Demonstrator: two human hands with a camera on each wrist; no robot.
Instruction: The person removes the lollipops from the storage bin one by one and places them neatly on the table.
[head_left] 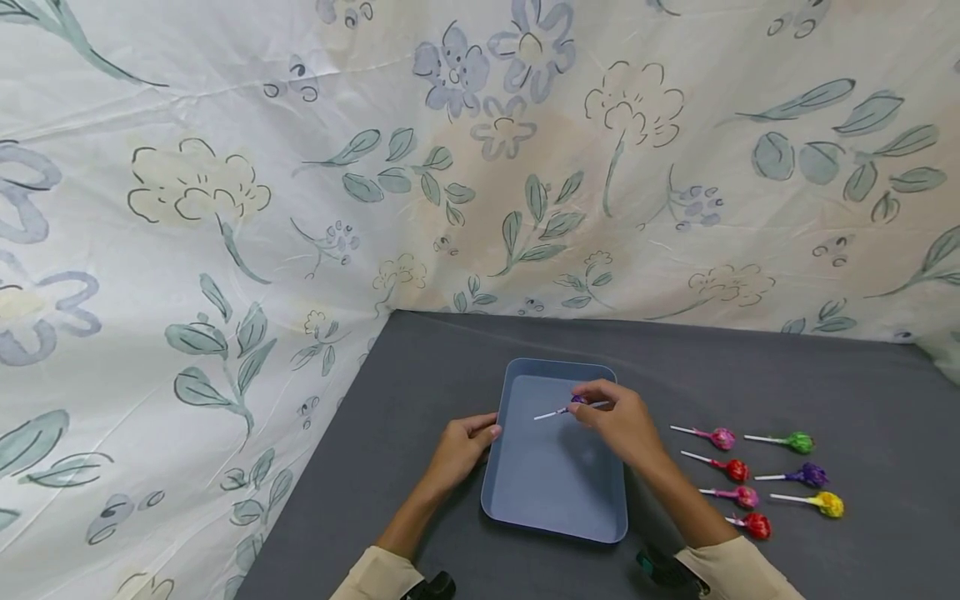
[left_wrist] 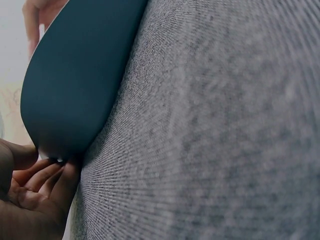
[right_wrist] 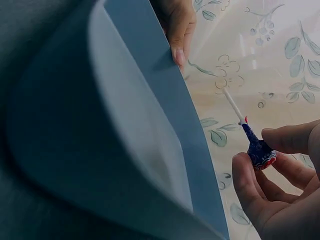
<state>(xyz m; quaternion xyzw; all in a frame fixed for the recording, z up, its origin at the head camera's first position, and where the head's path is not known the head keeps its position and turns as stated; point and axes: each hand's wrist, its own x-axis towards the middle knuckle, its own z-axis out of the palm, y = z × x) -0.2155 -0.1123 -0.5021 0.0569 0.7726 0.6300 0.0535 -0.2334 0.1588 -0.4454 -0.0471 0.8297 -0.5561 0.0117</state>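
My right hand (head_left: pixel 618 417) is above the upper part of a blue-grey tray (head_left: pixel 555 492), pinching a purple-wrapped lollipop (right_wrist: pixel 259 150) by its head between thumb and fingers. The lollipop's white stick (head_left: pixel 550 414) points left in the head view. At the tray's left side, my left hand (head_left: pixel 459 450) grips the rim. The left wrist view shows its thumb (left_wrist: pixel 22 155) on one side of the tray edge and the curled fingers (left_wrist: pixel 47 182) on the other. No lollipop shows lying on the visible tray floor.
Several wrapped lollipops lie in two columns right of the tray, among them a green one (head_left: pixel 800 442), a purple one (head_left: pixel 813 475), a yellow one (head_left: pixel 830 504) and a red one (head_left: pixel 757 526). A dark grey cloth (head_left: pixel 360 483) covers the table; floral fabric (head_left: pixel 480 167) hangs behind.
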